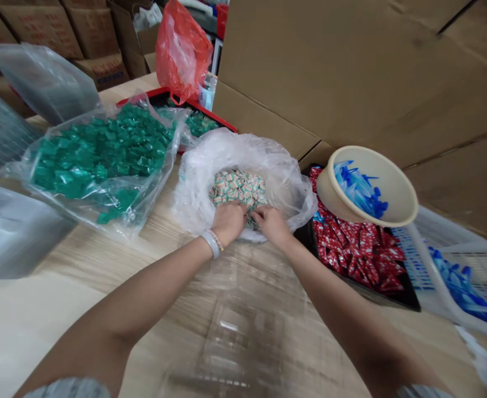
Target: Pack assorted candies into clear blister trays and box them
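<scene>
My left hand (229, 222) and my right hand (271, 223) are close together over the near side of an opened white plastic bag (243, 148). Inside the bag lies a heap of small striped packets (240, 187), pale green, pink and white. Both hands have bent fingers that reach down among these packets. My fingertips are pressed together, but what is between them is too small and blurred to make out. Clear plastic trays (243, 326) lie on the table just below my hands, smeared by motion.
To the left is a clear bag of green packets (110, 145). A red-rimmed tray (220, 120) stands behind it. On the right, a cream bowl (404, 193) of blue-tipped items rests over red packets (353, 249), beside a white basket (467, 237). Cardboard (330, 66) walls the back.
</scene>
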### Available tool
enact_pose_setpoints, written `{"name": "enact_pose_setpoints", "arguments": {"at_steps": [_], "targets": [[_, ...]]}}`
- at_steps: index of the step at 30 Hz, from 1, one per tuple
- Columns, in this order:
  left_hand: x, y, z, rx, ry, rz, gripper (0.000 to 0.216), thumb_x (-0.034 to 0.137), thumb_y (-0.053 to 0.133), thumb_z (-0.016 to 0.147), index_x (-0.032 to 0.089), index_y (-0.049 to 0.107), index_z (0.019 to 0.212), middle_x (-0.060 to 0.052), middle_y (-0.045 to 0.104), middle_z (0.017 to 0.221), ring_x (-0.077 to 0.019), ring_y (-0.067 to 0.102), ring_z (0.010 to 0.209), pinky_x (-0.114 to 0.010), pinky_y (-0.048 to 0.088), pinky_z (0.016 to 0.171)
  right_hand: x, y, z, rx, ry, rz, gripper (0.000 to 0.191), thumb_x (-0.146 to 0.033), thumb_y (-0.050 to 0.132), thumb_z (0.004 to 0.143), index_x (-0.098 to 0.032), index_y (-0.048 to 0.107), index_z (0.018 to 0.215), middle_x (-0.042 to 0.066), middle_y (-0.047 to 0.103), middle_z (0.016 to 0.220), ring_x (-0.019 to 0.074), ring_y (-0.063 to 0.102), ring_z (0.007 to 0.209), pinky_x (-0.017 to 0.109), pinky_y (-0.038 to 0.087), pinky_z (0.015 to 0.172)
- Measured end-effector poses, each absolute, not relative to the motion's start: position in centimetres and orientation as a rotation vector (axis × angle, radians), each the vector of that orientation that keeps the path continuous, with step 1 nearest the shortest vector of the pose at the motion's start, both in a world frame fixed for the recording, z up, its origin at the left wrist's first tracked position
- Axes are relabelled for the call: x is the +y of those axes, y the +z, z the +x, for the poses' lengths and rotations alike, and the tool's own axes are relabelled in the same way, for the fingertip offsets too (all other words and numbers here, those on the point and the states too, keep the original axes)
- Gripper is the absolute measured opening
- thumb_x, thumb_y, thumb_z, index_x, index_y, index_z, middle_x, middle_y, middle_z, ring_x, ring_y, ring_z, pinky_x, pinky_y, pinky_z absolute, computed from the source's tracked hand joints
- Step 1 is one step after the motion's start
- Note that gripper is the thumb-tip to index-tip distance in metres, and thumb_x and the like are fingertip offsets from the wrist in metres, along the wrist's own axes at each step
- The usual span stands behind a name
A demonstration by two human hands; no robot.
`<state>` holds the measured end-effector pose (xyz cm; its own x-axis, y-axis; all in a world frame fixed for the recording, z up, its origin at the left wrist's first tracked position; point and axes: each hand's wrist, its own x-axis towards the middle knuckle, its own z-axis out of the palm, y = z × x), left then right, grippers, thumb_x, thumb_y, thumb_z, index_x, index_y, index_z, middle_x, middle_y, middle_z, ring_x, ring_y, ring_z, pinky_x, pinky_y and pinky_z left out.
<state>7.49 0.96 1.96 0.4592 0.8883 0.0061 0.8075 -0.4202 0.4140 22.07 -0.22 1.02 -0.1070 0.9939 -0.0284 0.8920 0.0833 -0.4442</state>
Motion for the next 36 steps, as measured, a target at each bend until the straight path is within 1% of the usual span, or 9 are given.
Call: {"name": "enact_pose_setpoints", "arguments": {"at_steps": [2, 4, 8, 14, 20, 23, 25, 31, 36], "targets": [[1.0, 1.8, 7.4, 1.429, 0.325, 2.370, 0.018, 0.023, 0.046, 0.078, 0.015, 0.062, 0.080, -0.008, 0.060, 0.083, -0.0210, 0.056, 0.079, -0.030, 0.041, 0.070, -0.5, 0.7, 22.2, -2.097, 0.464, -1.860, 0.013, -0.023, 0.052, 0.074, -0.017, 0.061, 0.067, 0.004, 0.056, 0.068, 0.0143, 0.049, 0.066, 0.025, 0.036, 0.062], [1.0, 1.8, 7.4, 1.422, 0.331, 2.372, 0.017, 0.022, 0.048, 0.077, 0.015, 0.062, 0.082, -0.008, 0.061, 0.083, -0.0212, 0.056, 0.080, -0.030, 0.041, 0.070, -0.5, 0.6, 22.6, -2.102, 0.517, -1.819, 0.010, -0.022, 0.054, 0.072, -0.016, 0.061, 0.069, 0.005, 0.055, 0.070, 0.0151, 0.049, 0.068, 0.026, 0.036, 0.064], [1.1, 2.1, 7.3, 1.388, 0.329, 2.382, 0.019, 0.020, 0.047, 0.077, 0.016, 0.061, 0.090, -0.008, 0.061, 0.086, -0.0210, 0.056, 0.083, -0.030, 0.041, 0.072, 0.3, 0.8, 23.4, -2.128, 0.747, -1.665, 0.017, -0.019, 0.048, 0.075, -0.018, 0.059, 0.062, 0.001, 0.053, 0.062, 0.0140, 0.049, 0.066, 0.025, 0.036, 0.066], [1.4, 2.3, 7.0, 1.354, 0.206, 2.460, 0.017, 0.021, 0.048, 0.077, 0.016, 0.063, 0.085, -0.008, 0.061, 0.083, -0.0203, 0.057, 0.078, -0.028, 0.041, 0.067, 0.7, 1.5, 22.9, -2.234, 0.592, -1.767, 0.018, -0.020, 0.051, 0.073, -0.017, 0.055, 0.056, 0.002, 0.050, 0.060, 0.0130, 0.045, 0.062, 0.024, 0.033, 0.060], [1.7, 2.3, 6.6, 1.325, 0.173, 2.497, 0.016, 0.026, 0.052, 0.076, 0.016, 0.062, 0.084, -0.006, 0.060, 0.085, -0.0186, 0.056, 0.079, -0.026, 0.040, 0.068, 1.2, 1.1, 23.6, -2.203, 0.744, -1.671, 0.020, -0.018, 0.048, 0.075, -0.016, 0.058, 0.058, 0.001, 0.053, 0.060, 0.0122, 0.049, 0.063, 0.022, 0.035, 0.062], [1.7, 2.5, 6.4, 1.305, 0.144, 2.492, 0.016, 0.027, 0.053, 0.076, 0.016, 0.062, 0.083, -0.006, 0.060, 0.084, -0.0179, 0.056, 0.079, -0.026, 0.040, 0.068, 1.4, 1.1, 23.8, -2.183, 0.815, -1.690, 0.019, -0.017, 0.048, 0.074, -0.015, 0.060, 0.059, 0.000, 0.054, 0.059, 0.0110, 0.048, 0.059, 0.021, 0.035, 0.058], [1.8, 2.6, 6.3, 1.296, 0.128, 2.495, 0.017, 0.028, 0.052, 0.077, 0.016, 0.063, 0.083, -0.006, 0.060, 0.085, -0.0178, 0.056, 0.080, -0.026, 0.040, 0.069, 1.4, 1.3, 23.7, -2.227, 0.773, -1.701, 0.017, -0.017, 0.049, 0.072, -0.015, 0.059, 0.058, 0.000, 0.054, 0.058, 0.0104, 0.047, 0.057, 0.021, 0.035, 0.056], [1.7, 2.4, 6.0, 1.276, 0.141, 2.510, 0.019, 0.028, 0.051, 0.078, 0.016, 0.063, 0.086, -0.007, 0.060, 0.086, -0.0183, 0.056, 0.080, -0.026, 0.040, 0.071, 1.1, 1.4, 23.1, -2.395, 0.455, -1.737, 0.017, -0.016, 0.052, 0.072, -0.015, 0.057, 0.056, 0.003, 0.053, 0.060, 0.0126, 0.048, 0.061, 0.023, 0.035, 0.060], [1.7, 2.4, 6.0, 1.274, 0.156, 2.520, 0.020, 0.028, 0.051, 0.078, 0.016, 0.063, 0.086, -0.007, 0.060, 0.085, -0.0187, 0.056, 0.080, -0.027, 0.040, 0.070, 0.5, 0.8, 22.8, -2.313, 0.382, -1.773, 0.010, -0.016, 0.052, 0.071, -0.016, 0.060, 0.065, 0.004, 0.056, 0.067, 0.0139, 0.050, 0.066, 0.024, 0.037, 0.062]]}}
